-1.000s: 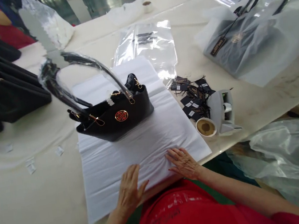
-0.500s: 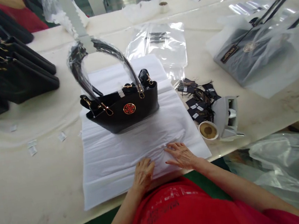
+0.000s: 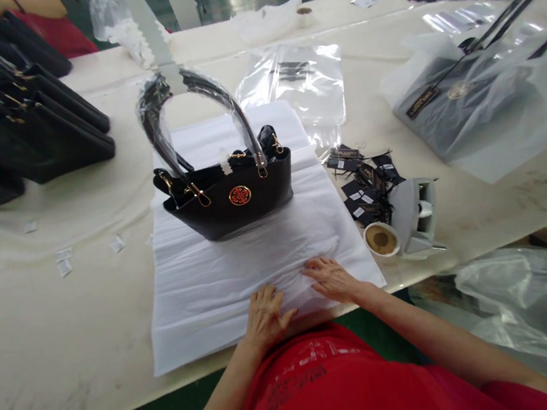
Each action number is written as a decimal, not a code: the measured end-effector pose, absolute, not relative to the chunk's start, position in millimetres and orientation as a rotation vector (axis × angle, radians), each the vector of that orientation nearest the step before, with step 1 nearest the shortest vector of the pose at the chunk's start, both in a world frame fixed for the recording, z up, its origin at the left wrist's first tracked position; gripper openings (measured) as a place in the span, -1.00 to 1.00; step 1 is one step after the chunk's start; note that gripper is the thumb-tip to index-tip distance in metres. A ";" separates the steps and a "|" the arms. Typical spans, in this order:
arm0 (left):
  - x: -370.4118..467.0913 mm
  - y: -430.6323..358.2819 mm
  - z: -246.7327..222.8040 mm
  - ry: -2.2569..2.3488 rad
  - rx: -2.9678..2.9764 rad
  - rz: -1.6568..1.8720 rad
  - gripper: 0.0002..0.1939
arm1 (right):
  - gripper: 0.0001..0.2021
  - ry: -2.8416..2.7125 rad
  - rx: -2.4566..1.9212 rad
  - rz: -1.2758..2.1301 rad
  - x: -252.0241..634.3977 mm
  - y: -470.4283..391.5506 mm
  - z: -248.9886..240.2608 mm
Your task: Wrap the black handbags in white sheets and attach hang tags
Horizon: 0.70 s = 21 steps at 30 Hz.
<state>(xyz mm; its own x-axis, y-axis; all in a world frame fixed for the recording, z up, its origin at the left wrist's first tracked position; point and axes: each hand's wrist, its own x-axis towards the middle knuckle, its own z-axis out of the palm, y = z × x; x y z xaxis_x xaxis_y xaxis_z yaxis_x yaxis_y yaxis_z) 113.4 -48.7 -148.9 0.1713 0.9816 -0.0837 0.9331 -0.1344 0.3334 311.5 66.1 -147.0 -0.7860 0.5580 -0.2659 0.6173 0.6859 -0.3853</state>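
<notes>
My left hand (image 3: 266,316) lies on the near part of a stack of white tissue paper (image 3: 201,308), thumb spread away from the fingers. To its right my right hand (image 3: 331,279) rests on the same paper, fingers stretched out and touching wrinkles in the top sheet. Beyond both hands a black handbag (image 3: 233,203) stands upright on the paper, apart from them. It bears a round red and gold emblem (image 3: 240,196), and clear plastic wraps its raised handles (image 3: 157,129).
Black hang tags (image 3: 364,183), a tape roll (image 3: 381,239) and a grey tape dispenser (image 3: 413,217) lie right of the paper. Clear plastic bags (image 3: 308,86) are behind. A tissue-covered handbag (image 3: 471,98) stands at right, several black handbags (image 3: 52,133) at left. Small white packets (image 3: 117,244) dot the table.
My left thumb has spread out to the right, away from the fingers. My right hand's fingers have shifted slightly on the paper. The handbag still stands on the paper; the view has shifted slightly.
</notes>
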 end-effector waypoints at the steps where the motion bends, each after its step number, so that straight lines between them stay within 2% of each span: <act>1: 115.5 -48.4 -148.9 1.850 2.154 0.226 -0.76 | -0.67 2.775 0.980 -0.655 310.1 63.9 -145.9; 4: 117.4 -47.0 -148.5 1.926 2.199 0.229 -0.84 | -0.72 2.886 0.967 -0.532 308.4 55.5 -139.6; 9: 107.4 -49.4 -138.0 1.993 2.298 0.229 -0.67 | -0.79 3.067 0.858 -0.483 314.6 42.8 -121.2; 15: 100.7 -52.7 -100.4 1.997 2.566 0.231 -0.70 | -0.80 3.238 0.781 -0.447 320.3 44.8 -96.2; 21: 94.9 -27.9 -68.2 2.108 2.620 0.421 -0.70 | -0.77 3.319 0.796 -0.470 316.6 59.2 -86.6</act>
<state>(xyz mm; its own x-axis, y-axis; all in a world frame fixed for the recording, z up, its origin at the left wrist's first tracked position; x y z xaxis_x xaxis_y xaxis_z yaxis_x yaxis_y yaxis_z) 94.9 -27.9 -68.2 0.2075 0.9168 0.3413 0.9775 -0.2075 -0.0369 316.6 59.2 -86.6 -0.8501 0.4756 0.2262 0.3941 0.8593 -0.3259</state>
